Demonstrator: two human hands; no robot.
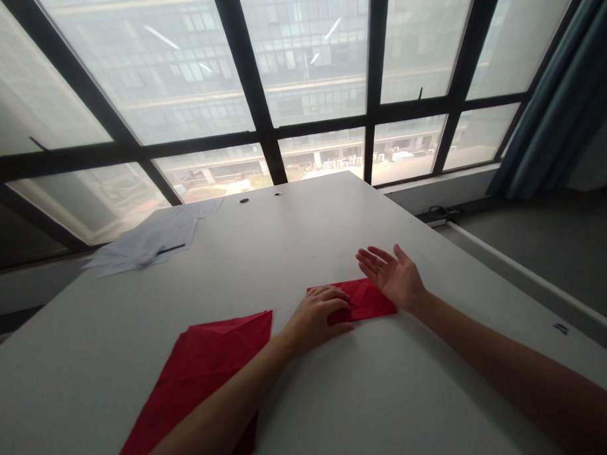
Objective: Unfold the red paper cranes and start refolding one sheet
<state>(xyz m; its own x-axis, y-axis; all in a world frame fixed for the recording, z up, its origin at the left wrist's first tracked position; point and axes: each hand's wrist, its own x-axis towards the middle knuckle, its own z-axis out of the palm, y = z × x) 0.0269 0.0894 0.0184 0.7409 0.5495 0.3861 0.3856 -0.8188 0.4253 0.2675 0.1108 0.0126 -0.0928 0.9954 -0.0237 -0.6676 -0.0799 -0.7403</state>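
Note:
A small rectangle of folded red cloth-like material lies flat on the white table. My left hand rests on its left end, fingers lying over the top and thumb apart along the near edge. At the other end, my right hand is open and turned with the palm partly showing; its fingers are stretched out and hold nothing. Whether the right hand touches the red piece I cannot tell. A larger, creased red piece is spread out at the left, partly hidden under my left forearm.
The white table reaches toward large dark-framed windows. Loose papers with a dark pen on them lie at the far left. Two small round holes sit near the back edge. A blue curtain hangs at the right.

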